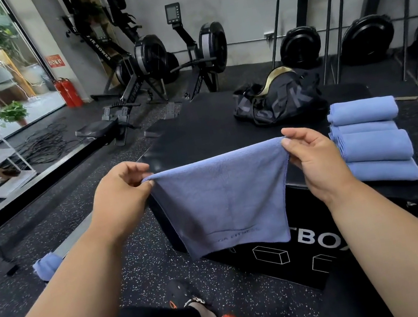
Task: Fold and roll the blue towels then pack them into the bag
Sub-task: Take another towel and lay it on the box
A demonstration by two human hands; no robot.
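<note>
Left hand (121, 189): pinched the towel's (223, 200) upper left corner.
Right hand (313, 160): pinched the upper right corner.
Towel: hung in the air over the surface's (197, 129) near edge.
Risk: a loose pinch would likely drop a corner onto the floor (141, 255).
Surface: black box; rolled towels (371, 142) at the right edge, bag (278, 99) at the far edge.
Room: gym with rowing machines (149, 57).
</note>
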